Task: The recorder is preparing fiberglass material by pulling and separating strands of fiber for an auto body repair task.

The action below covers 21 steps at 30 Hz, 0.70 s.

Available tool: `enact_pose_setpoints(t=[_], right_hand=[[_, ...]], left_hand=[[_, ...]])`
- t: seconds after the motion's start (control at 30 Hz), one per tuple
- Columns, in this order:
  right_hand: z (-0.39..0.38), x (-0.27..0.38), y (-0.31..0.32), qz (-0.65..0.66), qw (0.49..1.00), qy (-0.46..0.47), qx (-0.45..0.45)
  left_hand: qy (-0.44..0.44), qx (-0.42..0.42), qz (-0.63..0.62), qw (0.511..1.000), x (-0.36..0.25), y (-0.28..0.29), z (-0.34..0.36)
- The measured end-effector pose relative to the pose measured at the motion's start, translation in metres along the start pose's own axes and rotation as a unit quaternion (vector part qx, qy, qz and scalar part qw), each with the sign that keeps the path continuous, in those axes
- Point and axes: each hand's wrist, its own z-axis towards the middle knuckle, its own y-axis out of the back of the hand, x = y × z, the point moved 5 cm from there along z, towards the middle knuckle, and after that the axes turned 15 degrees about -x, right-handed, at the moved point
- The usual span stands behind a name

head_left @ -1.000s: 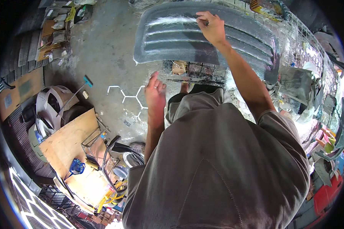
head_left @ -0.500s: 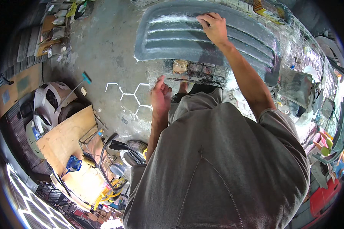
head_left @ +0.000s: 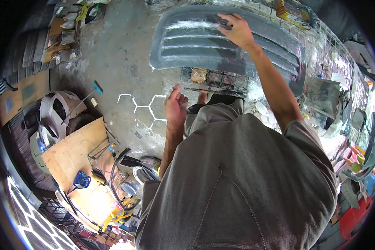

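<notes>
The grey ribbed panel (head_left: 212, 51) lies in front of us; our right hand (head_left: 239, 32), fingers bent, is at its white strands (head_left: 191, 25); our left hand (head_left: 176, 107) curls nearer us. We cannot tell whether either pinches anything.

- Left hand (head_left: 176, 106): gap ahead to the panel (head_left: 196, 54); open floor (head_left: 116, 58) on its left.
- Panel's left half reachable from above; loose fibres (head_left: 189, 25) along the far groove.
- Right hand (head_left: 234, 28) and forearm (head_left: 275, 85) block straight passage across panel's right half.
- Right end tight: mesh (head_left: 328, 49), grey sheet (head_left: 322, 96).
- Plywood (head_left: 75, 150), broom (head_left: 97, 87) limit lower left.
</notes>
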Motion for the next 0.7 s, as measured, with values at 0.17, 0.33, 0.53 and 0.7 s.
enact_pose_setpoints(t=[0.17,0.33,0.53,0.7], right_hand=[[0.013,-0.047,0.026,0.088,0.986,-0.071,-0.125],[0.011,0.007,0.041,0.002,0.976,0.016,-0.215],[-0.005,0.017,0.016,-0.129,0.97,0.165,-0.119],[-0.009,-0.01,-0.011,-0.187,0.956,0.224,-0.029]], left_hand=[[0.02,0.006,-0.011,1.0,0.003,-0.004,-0.003],[0.048,0.004,-0.028,0.998,0.008,0.003,-0.001],[0.056,0.028,-0.064,0.996,0.0,0.001,0.005],[0.073,0.022,-0.081,0.994,-0.01,-0.008,0.007]])
